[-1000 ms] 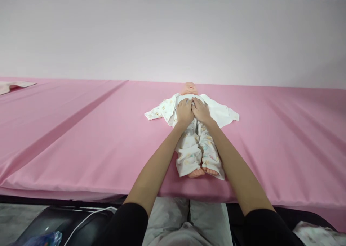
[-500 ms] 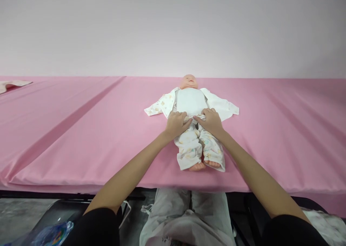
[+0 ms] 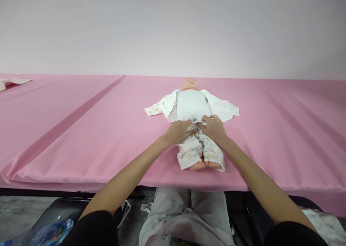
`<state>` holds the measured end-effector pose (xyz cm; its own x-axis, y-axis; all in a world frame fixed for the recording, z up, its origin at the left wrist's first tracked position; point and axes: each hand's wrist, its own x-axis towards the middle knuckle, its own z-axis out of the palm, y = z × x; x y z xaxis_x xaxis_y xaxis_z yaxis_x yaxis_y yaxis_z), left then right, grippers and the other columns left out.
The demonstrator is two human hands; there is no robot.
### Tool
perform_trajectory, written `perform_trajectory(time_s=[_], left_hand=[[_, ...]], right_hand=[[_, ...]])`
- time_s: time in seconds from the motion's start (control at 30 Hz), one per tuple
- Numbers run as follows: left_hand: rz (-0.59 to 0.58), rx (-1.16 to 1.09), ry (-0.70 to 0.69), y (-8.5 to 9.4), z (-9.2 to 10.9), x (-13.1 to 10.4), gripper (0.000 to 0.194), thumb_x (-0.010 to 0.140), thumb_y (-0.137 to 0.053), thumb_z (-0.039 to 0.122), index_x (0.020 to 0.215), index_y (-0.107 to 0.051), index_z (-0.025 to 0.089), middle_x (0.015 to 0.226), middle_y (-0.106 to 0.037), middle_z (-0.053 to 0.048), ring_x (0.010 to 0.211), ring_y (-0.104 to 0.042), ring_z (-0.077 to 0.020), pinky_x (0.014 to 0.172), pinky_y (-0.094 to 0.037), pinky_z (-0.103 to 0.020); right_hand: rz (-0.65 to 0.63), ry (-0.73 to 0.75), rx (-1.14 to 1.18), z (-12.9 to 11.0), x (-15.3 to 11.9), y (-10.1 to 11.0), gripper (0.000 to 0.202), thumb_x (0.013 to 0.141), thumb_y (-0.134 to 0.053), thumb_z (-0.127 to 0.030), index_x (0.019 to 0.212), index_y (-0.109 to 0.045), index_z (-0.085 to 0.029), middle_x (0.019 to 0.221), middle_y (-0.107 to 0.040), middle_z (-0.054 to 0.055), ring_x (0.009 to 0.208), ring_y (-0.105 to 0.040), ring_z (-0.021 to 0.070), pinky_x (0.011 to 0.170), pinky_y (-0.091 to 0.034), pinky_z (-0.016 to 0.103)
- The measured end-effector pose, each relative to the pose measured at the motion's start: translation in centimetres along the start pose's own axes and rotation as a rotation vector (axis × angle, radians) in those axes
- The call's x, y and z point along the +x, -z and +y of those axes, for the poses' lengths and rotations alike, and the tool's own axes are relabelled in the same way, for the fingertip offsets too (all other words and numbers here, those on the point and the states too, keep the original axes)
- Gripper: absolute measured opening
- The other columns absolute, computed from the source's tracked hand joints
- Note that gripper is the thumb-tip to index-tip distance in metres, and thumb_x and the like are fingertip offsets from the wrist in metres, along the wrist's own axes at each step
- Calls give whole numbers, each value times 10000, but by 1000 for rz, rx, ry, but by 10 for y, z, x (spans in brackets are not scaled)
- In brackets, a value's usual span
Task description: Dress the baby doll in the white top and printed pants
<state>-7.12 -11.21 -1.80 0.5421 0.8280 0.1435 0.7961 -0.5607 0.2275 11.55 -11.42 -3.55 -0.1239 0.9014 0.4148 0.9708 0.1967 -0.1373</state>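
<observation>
A plain pale wall backs a long desk (image 3: 81, 130) draped in pink cloth, with a fold line running diagonally across its left half. A baby doll (image 3: 191, 84) lies on its back near the middle of the desk, head toward the far edge, bare feet pointing at the near edge and close to it. A white printed jacket (image 3: 162, 107) is spread open under it, sleeves flat to either side, leaving the white torso exposed.

Both of the person's hands are at the doll's waist. The left hand (image 3: 178, 131) and the right hand (image 3: 214, 127) are each closed in a narrow pinch on the waistband of the printed trousers (image 3: 201, 150), thumbs nearly meeting at the centre.

Change noted: a second ago both hands lay flat together high on the chest; half a second ago they had dropped to the waistband, and now they sit slightly lower, with more of the torso uncovered. Whether the trousers are being drawn down or merely settled cannot be told for certain, as the fingers hide the band.

Clearance: open pink cloth extends well to the left and right of the doll and behind its head. A pale cloth (image 3: 13, 82) lies at the far left corner, well apart. The near edge is the tight side.
</observation>
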Motion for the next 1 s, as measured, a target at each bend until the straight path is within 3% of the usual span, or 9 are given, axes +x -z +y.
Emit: perform_trajectory(time_s=[0.2,0.33,0.43,0.57,0.67,0.73,0.8,0.87,1.0], left_hand=[[-78,-224,-78,15,10,-32,698,671,-582,747,1049,-470,171,1086,-559,-115,977,-544,-291,762,-446,-370],[-61,-147,-50,12,28,-32,422,781,-615,517,963,-480,161,952,-610,-89,880,-575,-269,772,-443,-386],[-24,-102,-84,7,37,-31,286,824,-578,373,986,-494,154,914,-624,-87,852,-586,-265,756,-451,-387],[-10,-245,-118,7,34,-52,617,731,-642,584,1135,-483,145,1125,-548,-130,1060,-515,-303,900,-438,-447],[-92,-369,-153,9,29,-73,1030,595,-686,703,1385,-293,172,1333,-411,-159,1264,-368,-347,979,-409,-483],[-79,-385,-172,7,31,-82,1172,529,-724,705,1439,-202,183,1384,-357,-166,1302,-315,-361,1011,-379,-510],[-3,-369,-150,3,37,-86,1155,519,-744,686,1420,-241,168,1349,-384,-167,1256,-353,-358,1022,-355,-528],[76,-364,-113,-2,44,-88,1063,538,-761,648,1358,-321,133,1277,-433,-167,1182,-401,-340,998,-373,-515],[195,-401,-116,-16,55,-96,615,660,-762,440,1109,-464,145,1093,-539,-116,1039,-474,-273,887,-440,-416]], right_hand=[[-117,33,301,8,-24,11,297,826,-534,-489,894,-539,-200,854,-634,44,817,-561,202,679,-361,268],[-93,-67,211,-3,-32,16,122,813,-501,-324,819,-520,-204,706,-605,27,691,-558,200,595,-301,271],[-154,-111,267,-7,-36,22,125,817,-470,-303,864,-528,-204,692,-608,16,645,-559,193,575,-308,270],[-308,-64,524,0,-58,40,482,792,-569,-499,1152,-494,-188,1060,-626,86,932,-597,228,743,-456,329],[-390,25,632,4,-82,53,911,652,-718,-547,1401,-309,-230,1374,-425,128,1248,-440,272,963,-434,415],[-429,62,651,4,-95,55,1117,563,-782,-547,1468,-187,-273,1467,-298,120,1357,-304,291,1056,-369,457],[-410,38,636,2,-105,52,1235,498,-811,-563,1488,-132,-271,1500,-230,126,1397,-219,314,1097,-316,495],[-321,-44,614,-1,-111,46,1227,472,-817,-581,1474,-197,-238,1480,-262,142,1381,-246,332,1092,-317,516],[-97,-124,597,-6,-125,33,859,553,-790,-567,1274,-478,-221,1252,-521,124,1162,-508,301,940,-470,469]])
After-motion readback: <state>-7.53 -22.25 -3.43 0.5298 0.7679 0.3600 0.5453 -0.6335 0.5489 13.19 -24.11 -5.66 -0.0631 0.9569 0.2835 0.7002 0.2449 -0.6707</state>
